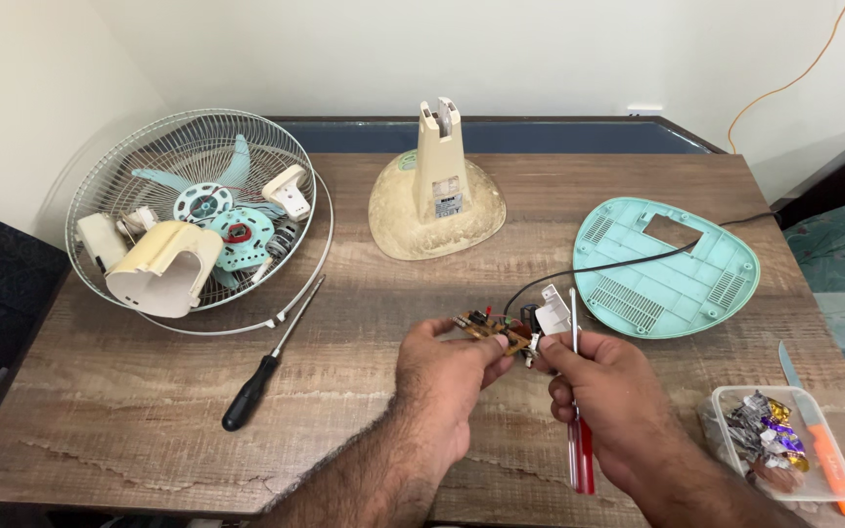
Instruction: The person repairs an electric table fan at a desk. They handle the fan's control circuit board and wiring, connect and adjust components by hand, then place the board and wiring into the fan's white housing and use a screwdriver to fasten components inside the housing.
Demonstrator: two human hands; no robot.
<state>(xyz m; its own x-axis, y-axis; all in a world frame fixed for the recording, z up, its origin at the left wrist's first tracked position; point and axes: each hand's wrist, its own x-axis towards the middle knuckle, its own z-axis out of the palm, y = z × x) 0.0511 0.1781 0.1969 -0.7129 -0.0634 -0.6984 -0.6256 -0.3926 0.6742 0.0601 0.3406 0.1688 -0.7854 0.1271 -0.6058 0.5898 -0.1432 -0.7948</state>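
A small brown circuit board (494,328) sits just below the middle of the frame, held above the table between the fingers (497,354) of the left hand (442,376) and the fingertips of the right hand (606,401). It lies roughly flat, tilted slightly, with dark and red parts standing on its top face. At its right end a white plastic block (555,311) and a dark cylindrical part rise from it. A thin black cable (618,264) runs from that end up and to the right. A screwdriver (579,411) with a red see-through handle and a thin metal shaft stands nearly upright in the right hand, its tip pointing up beside the white block.
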